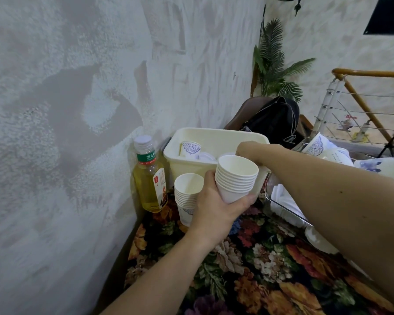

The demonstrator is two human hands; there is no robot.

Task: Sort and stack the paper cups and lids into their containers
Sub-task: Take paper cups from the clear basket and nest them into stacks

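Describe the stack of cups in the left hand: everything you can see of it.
The stack of white paper cups looks like about eight nested cups with rolled rims, the insides plain white and empty. It is tilted, mouth toward the camera and slightly left. The left hand grips it from below, fingers curled round the lowest cup, lifted clear of the floral cloth. It is in front of the cream tub, near the right hand. Whether they touch cannot be told.

A café-like corner, judging by rough plastered walls (77, 87), a dark sign (389, 14) with chalk-style lettering, a potted palm (275, 64), a wooden-railed stair balustrade (359, 96), and a floral-clothed desk (248, 258) crowded with paper cups (236, 176).
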